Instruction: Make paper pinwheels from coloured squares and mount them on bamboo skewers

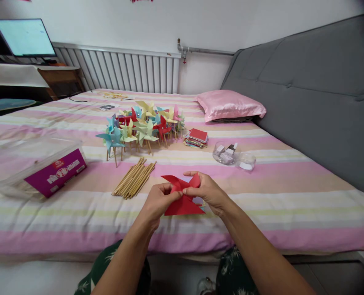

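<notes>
Between my two hands is a red paper pinwheel [185, 206], partly folded, with its upper corners curled in and its lower part still flat. My left hand [161, 199] pinches it near the middle from the left, thumb on top. From the right, my right hand [207, 191] presses its thumb at the centre and curls its fingers round the upper right blade. Other coloured paper shows a little beneath the red sheet. To the left of my hands lies a bundle of thin wooden sticks [134, 179].
Finished pinwheels [145, 131] on sticks stand in a cluster behind. A stack of coloured paper squares [196, 137] lies beside them. Clear containers [226, 155] with small items sit to the right. At left is a plastic box [62, 174] with a purple label; a pink pillow [231, 105] lies farther back.
</notes>
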A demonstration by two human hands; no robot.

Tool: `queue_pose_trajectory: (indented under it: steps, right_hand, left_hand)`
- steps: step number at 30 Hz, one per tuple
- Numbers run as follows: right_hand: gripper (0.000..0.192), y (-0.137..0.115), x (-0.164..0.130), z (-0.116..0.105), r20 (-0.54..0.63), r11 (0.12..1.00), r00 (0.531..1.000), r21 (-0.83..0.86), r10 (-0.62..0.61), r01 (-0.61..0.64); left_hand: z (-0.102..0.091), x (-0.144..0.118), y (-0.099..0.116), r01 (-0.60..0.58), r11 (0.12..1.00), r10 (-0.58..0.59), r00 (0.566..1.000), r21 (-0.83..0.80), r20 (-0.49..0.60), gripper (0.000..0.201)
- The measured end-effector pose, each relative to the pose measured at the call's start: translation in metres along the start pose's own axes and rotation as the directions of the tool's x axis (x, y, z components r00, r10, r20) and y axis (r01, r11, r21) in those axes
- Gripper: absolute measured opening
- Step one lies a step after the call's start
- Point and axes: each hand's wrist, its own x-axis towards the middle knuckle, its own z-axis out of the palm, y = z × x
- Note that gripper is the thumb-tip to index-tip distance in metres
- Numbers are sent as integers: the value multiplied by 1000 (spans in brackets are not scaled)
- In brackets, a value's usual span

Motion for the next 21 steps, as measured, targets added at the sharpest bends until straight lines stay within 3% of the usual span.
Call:
queue_pose_trajectory:
  steps: [8, 12, 14, 16, 18, 20, 21]
  right_hand:
    - [56, -4, -3, -2, 71, 1000, 997, 7, 15, -16]
    - [57, -2, 0, 1, 67, 997, 996, 47, -57, 54]
    - [59, -1, 2, 1, 1, 990, 990, 19, -142, 142]
    - [56, -1, 4, 1, -111, 956, 950, -67, -292, 286]
    - [43, -2, 4, 0, -205, 892, 869, -152, -450, 426]
    - [25, -4, 1, -1, -225, 838, 809, -203, -544, 507]
    - [17, -5, -1, -1, -194, 825, 805, -218, -560, 521]
  left_hand:
    - [-1, 0, 1, -11, 997, 9, 1000, 83, 21, 14]
    - [-1, 3, -3, -23, 999, 21, 996, -29, -87, 17]
    - [-3, 7, -4, -42, 997, 29, 984, -68, -173, 21]
    - [-7, 10, -4, -50, 992, 20, 969, -116, -247, 20]
    - [-10, 13, -3, -53, 978, -10, 954, -201, -300, 15]
    - [-14, 15, -1, -69, 953, -40, 937, -295, -347, 14]
    - [-15, 15, -1, -80, 940, -51, 929, -333, -366, 14]
